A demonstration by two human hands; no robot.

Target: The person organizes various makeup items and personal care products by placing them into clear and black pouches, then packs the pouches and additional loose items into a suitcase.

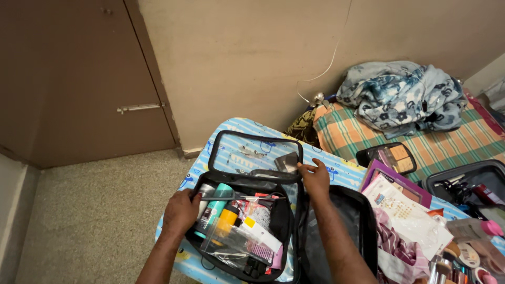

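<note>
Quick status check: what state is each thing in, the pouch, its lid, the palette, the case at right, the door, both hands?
Toiletry pouch: open, packed full.
Clear lid: flipped back, flat.
Makeup palette: open.
Grey case: open.
Brown door: closed.
Left hand: gripping the pouch's left edge.
Right hand: fingers on the lid's hinge edge.

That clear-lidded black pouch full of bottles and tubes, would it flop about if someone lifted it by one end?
Probably. The black pouch looks soft-sided, so it may sag. Its clear lid lies open, so the teal bottle and other loose items could slide out. It looks packed, likely heavy for its size. The left hand grips its edge.
</note>
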